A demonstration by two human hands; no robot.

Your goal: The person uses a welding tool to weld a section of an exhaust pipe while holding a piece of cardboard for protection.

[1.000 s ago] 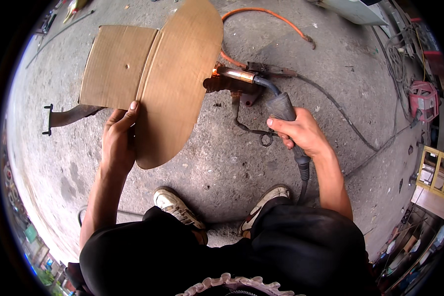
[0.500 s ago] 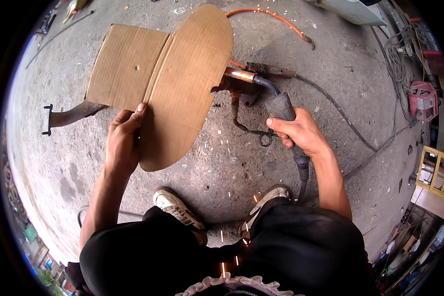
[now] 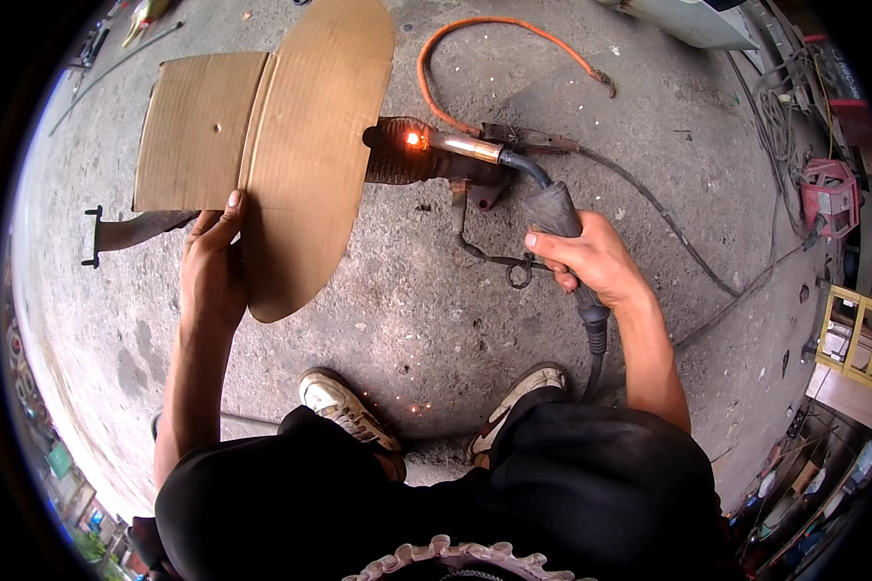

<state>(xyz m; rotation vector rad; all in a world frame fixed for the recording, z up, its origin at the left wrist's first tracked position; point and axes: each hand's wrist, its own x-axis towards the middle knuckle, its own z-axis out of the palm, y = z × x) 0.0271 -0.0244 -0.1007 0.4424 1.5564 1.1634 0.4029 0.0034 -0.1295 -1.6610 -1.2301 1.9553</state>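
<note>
My left hand (image 3: 213, 261) grips the lower edge of a brown cardboard piece (image 3: 310, 145), its thumb on the near face. My right hand (image 3: 596, 259) is wrapped round the dark handle of a welding torch (image 3: 552, 208), whose copper-coloured nozzle points left. Just beyond the nozzle tip, an orange spot glows on a rusty exhaust pipe (image 3: 389, 163) lying on the floor. The cardboard hides the pipe's middle; its flanged left end (image 3: 131, 232) shows below. A clamp with a cable (image 3: 533, 138) sits at the pipe's right end.
An orange hose (image 3: 484, 21) curves across the concrete floor (image 3: 436, 290) behind the pipe. Cables lead right to a pink caged object (image 3: 830, 198). A yellow frame (image 3: 857, 339) stands at the right edge. My shoes (image 3: 349, 412) are near the bottom.
My left hand has moved the cardboard left, uncovering the glowing spot and more of the exhaust pipe. The flying sparks have thinned to a few near my shoes. My right hand stays nearly still.
</note>
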